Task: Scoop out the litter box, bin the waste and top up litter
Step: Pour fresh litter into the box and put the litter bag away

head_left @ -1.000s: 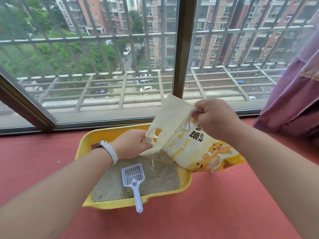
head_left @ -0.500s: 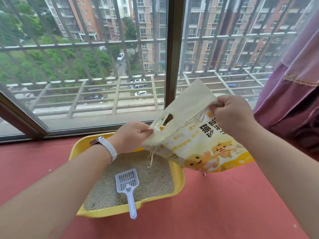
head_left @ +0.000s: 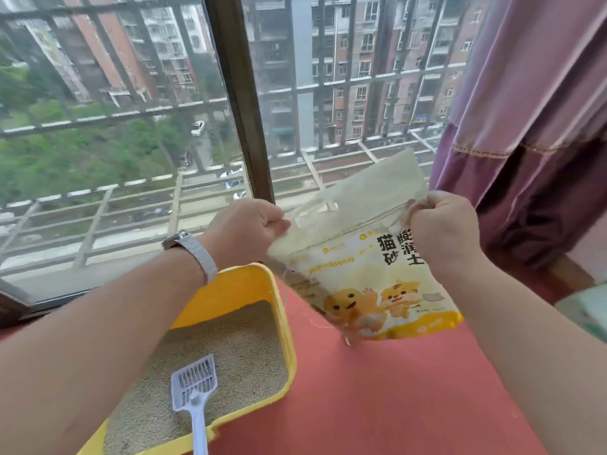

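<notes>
- Above a red surface by a window, two bare hands hold a litter bag up in the air.
- Left hand: fingers curled into a fist, pinching the bag's upper left edge. A watch with a pale strap sits on that wrist.
- Right hand: fingers curled tight round the bag's upper right edge, where loose threads show.
- The bag is cream at the top and yellow at the bottom, printed with two cartoon animals and dark characters. Its top flap stands up between the hands. It hangs clear of the surface, just to the right of the box and partly above its far right corner.
- Litter box: a yellow tray with rounded corners, lying on the red surface at lower left, below the left forearm. Pale, fine-grained litter covers its floor.
- Scoop: pale blue-white plastic, slotted head lying on the litter, handle reaching over the near rim toward the camera. No hand touches it.
- A purple curtain hangs at the right, behind the right hand.
- Through the glass and its metal bars: apartment blocks, green trees, and parked cars far below.
- At the far right edge is something pale green, too blurred to identify.
</notes>
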### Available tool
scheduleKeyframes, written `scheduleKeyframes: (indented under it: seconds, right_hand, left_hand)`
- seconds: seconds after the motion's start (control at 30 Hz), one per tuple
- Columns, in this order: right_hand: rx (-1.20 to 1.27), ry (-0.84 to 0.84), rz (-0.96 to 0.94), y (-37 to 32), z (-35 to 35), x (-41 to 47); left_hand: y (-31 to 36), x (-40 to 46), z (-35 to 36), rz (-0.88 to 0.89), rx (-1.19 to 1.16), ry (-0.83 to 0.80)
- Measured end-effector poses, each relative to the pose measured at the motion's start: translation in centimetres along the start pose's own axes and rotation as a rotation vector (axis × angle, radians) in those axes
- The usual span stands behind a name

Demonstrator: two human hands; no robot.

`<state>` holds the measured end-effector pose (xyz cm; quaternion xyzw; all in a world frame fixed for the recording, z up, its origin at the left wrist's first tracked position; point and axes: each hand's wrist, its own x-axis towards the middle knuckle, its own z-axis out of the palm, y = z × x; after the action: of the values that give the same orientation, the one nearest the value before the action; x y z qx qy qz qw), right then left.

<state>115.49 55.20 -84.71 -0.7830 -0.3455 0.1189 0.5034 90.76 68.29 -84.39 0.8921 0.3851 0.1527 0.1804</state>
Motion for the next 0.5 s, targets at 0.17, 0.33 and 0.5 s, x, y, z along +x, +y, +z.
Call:
scheduleKeyframes:
  seconds: [0.17, 0.33, 0.5]
  right_hand:
    - [0.079, 0.107, 0.092, 1.4, -1.9, 1.5]
    - [0.158, 0.174, 0.219, 2.7, -3.0, 2.9]
    - [0.083, 0.017, 0.388, 5.0, -2.4, 2.9]
  left_hand:
    - [3.5, 4.0, -0.9, 0.158, 0.144, 0.077]
    - [7.6, 6.8, -2.5, 0.265, 0.276, 0.053]
    - [7.4, 7.3, 0.2, 0.220, 0.370, -0.101]
